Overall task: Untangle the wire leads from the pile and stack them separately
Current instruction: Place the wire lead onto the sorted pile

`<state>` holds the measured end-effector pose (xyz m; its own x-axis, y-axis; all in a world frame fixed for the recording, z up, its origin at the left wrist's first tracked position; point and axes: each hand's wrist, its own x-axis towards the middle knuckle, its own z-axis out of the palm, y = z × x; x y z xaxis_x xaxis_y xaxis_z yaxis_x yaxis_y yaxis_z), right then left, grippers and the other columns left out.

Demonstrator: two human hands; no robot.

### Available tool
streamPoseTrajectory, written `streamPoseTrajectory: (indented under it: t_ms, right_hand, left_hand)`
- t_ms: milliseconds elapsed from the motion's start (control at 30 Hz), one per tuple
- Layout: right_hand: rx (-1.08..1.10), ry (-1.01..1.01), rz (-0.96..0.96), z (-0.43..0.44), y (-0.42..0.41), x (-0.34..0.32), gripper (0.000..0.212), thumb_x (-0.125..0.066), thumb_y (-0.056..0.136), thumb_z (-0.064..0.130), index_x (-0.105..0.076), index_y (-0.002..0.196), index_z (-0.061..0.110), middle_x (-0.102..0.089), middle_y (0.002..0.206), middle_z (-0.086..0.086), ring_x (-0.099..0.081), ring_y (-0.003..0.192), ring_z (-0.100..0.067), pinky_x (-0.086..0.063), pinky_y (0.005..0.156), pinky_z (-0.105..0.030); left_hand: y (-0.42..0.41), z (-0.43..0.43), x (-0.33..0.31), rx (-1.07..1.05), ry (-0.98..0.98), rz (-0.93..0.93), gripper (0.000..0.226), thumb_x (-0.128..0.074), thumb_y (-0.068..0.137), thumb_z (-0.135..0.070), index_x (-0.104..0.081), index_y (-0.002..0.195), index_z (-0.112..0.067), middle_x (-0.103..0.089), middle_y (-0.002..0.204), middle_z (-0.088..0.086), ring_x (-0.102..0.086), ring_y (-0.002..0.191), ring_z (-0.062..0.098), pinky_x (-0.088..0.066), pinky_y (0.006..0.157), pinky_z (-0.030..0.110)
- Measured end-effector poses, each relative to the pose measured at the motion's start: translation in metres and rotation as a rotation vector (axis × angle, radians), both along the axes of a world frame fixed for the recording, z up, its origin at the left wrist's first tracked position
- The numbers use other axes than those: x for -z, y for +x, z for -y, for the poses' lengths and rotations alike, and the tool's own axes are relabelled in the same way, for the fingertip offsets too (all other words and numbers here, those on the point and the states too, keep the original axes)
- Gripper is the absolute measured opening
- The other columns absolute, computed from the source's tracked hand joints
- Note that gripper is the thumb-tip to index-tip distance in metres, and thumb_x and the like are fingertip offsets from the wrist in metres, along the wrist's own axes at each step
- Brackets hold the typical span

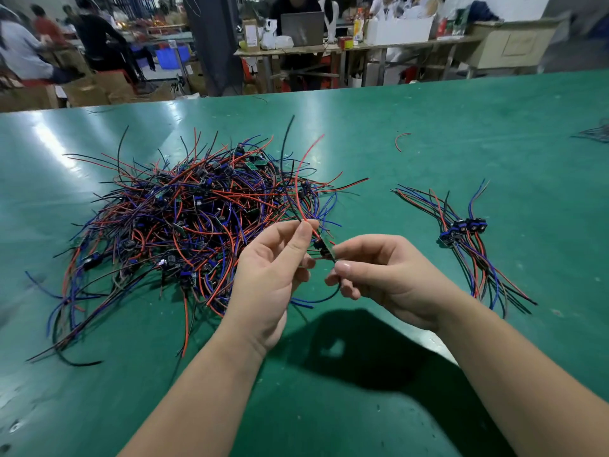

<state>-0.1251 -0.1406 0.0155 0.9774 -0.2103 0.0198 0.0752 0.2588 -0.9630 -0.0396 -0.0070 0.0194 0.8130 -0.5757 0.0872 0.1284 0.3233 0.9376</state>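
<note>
1. The left hand (273,272) pinches the red and black wires (298,192) of one wire lead between thumb and forefinger, likely to draw them clear of the tangle
2. The right hand (392,275) pinches that lead's small circuit board (327,249), just right of the left fingertips
3. The tangled pile (184,219) lies left of the fingers and beyond them; the sorted stack (468,235) lies well to their right, probably so freed leads cannot snag again

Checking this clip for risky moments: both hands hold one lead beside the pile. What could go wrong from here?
1. The red-and-black wire lead with a small board, pinched by left hand and right hand, seems to trail a blue wire toward the tangled pile of red, black and blue leads; it may snag and drag others along.
2. Tugging could strain the wires at the board.
</note>
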Motion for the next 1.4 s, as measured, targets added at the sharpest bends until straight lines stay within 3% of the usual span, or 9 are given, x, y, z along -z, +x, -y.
streamPoseTrajectory:
  t_ms: [200, 367, 500, 833, 967, 1067, 1200, 1300, 1400]
  right_hand:
    - [-0.104, 0.033, -0.057, 0.004, -0.003, -0.003, 0.012, -0.071, 0.074, 0.016, -0.071, 0.085, 0.021, -0.068, 0.065, -0.015, -0.057, 0.046, -0.015, -0.046, 0.043, -0.02]
    - [0.081, -0.234, -0.054, 0.003, 0.001, 0.001, 0.017, -0.069, 0.07, 0.034, -0.073, 0.075, 0.018, -0.065, 0.077, -0.006, -0.053, 0.062, -0.01, -0.039, 0.049, -0.019]
    - [0.039, -0.197, -0.043, 0.002, 0.002, 0.005, 0.01, -0.074, 0.066, 0.027, -0.075, 0.074, 0.02, -0.066, 0.069, 0.001, -0.053, 0.057, -0.008, -0.04, 0.049, -0.018]
    - [0.228, 0.01, -0.025, 0.012, 0.005, 0.001, 0.006, -0.068, 0.063, 0.013, -0.069, 0.069, 0.014, -0.068, 0.065, -0.002, -0.06, 0.054, -0.008, -0.045, 0.05, -0.015]
    - [0.418, 0.238, -0.067, 0.023, 0.009, 0.0, 0.01, -0.065, 0.066, 0.012, -0.064, 0.077, 0.011, -0.068, 0.064, 0.0, -0.061, 0.054, -0.008, -0.044, 0.049, -0.014]
    - [0.465, 0.371, -0.11, 0.029, 0.009, 0.0, 0.005, -0.065, 0.072, 0.011, -0.065, 0.077, 0.009, -0.067, 0.067, -0.004, -0.059, 0.052, -0.008, -0.045, 0.055, -0.016]
    - [0.439, 0.351, -0.097, 0.03, 0.007, -0.001, 0.013, -0.057, 0.086, 0.005, -0.066, 0.077, 0.005, -0.067, 0.068, -0.007, -0.06, 0.053, -0.009, -0.051, 0.05, -0.016]
    - [0.359, 0.205, -0.092, 0.022, 0.006, -0.001, 0.007, -0.062, 0.076, 0.007, -0.067, 0.076, 0.001, -0.067, 0.064, -0.006, -0.061, 0.052, -0.009, -0.051, 0.05, -0.014]
    - [0.276, 0.101, -0.109, 0.011, 0.005, 0.001, 0.013, -0.065, 0.064, 0.011, -0.067, 0.071, 0.0, -0.066, 0.062, -0.007, -0.059, 0.05, -0.008, -0.051, 0.05, -0.014]
  left_hand:
    - [0.0, 0.003, 0.003, 0.001, -0.043, 0.011, 0.014, -0.065, 0.076, -0.03, -0.071, 0.077, -0.017, -0.073, 0.088, 0.006, -0.067, 0.077, 0.017, -0.055, 0.074, 0.035]
    - [0.002, 0.001, 0.013, -0.213, 0.252, 0.611, 0.009, -0.072, 0.081, -0.028, -0.067, 0.075, -0.024, -0.07, 0.073, -0.009, -0.062, 0.063, 0.005, -0.051, 0.066, 0.021]
    - [0.001, 0.0, 0.015, -0.245, 0.386, 0.775, 0.006, -0.072, 0.075, -0.036, -0.066, 0.076, -0.035, -0.067, 0.076, -0.023, -0.056, 0.055, 0.006, -0.045, 0.057, 0.019]
    - [-0.002, 0.003, 0.015, -0.188, 0.249, 0.524, 0.005, -0.07, 0.082, -0.024, -0.065, 0.083, -0.022, -0.069, 0.078, -0.007, -0.069, 0.065, 0.014, -0.058, 0.067, 0.039]
    - [-0.009, 0.007, 0.012, 0.005, 0.136, 0.191, 0.008, -0.07, 0.081, -0.003, -0.065, 0.079, -0.01, -0.071, 0.071, 0.006, -0.071, 0.072, 0.018, -0.059, 0.065, 0.031]
    - [-0.018, 0.007, 0.008, 0.285, 0.055, -0.088, 0.015, -0.07, 0.07, -0.015, -0.063, 0.082, -0.009, -0.07, 0.07, 0.009, -0.072, 0.071, 0.02, -0.059, 0.061, 0.03]
    - [-0.013, 0.006, 0.009, 0.119, 0.282, 0.101, 0.012, -0.065, 0.087, -0.024, -0.063, 0.078, -0.018, -0.07, 0.069, 0.0, -0.067, 0.058, 0.013, -0.048, 0.047, 0.022]
    - [-0.004, 0.005, 0.017, -0.124, 0.4, 0.455, 0.019, -0.072, 0.08, -0.039, -0.068, 0.075, -0.021, -0.071, 0.072, -0.01, -0.064, 0.063, 0.005, -0.049, 0.06, 0.019]
    - [-0.008, 0.006, 0.019, -0.019, 0.314, 0.295, 0.029, -0.079, 0.068, -0.038, -0.072, 0.083, -0.014, -0.074, 0.074, 0.0, -0.066, 0.065, 0.009, -0.055, 0.062, 0.024]
